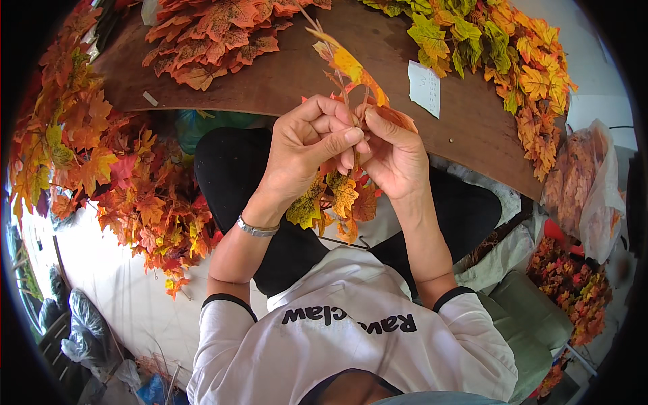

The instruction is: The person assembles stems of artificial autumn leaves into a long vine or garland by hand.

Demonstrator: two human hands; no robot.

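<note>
left hand [307, 145]: fingers [337, 138] curled shut, thumb pressed along the stems of the leaf sprig [347, 67]; looks like a pinch to keep the thin stems bunched.
right hand [395, 158]: fingers closed round the same stems from the right side, touching the left hand; palm faces left. Two-hand grip probably steadies the bundle at one point.
leaf sprig: orange-yellow artificial maple leaves, tips point far, over the near edge of the table [290, 74]. Held above the lap, centre of view.
hanging leaves [334, 202]: more leaves of the same bundle droop below both hands, yellow, orange, red. Exact leaf count: cannot tell, they overlap.
bracelet [256, 228]: one, metal, on the left wrist.
table: dark brown board, far side. Carries two leaf heaps and one paper slip.
orange heap [216, 34]: far left on table, within arm's reach, likely stock.
yellow-green heap [486, 47]: far right on table, runs down the right edge.
paper slip [425, 88]: one, white, flat on table just left of the yellow-green heap.
floor pile [115, 175]: big orange-red leaf pile left of the lap.
plastic bag [590, 189]: one, clear, right side, filled with leaves.
hands count: two, both the person's own; no others in view.
</note>
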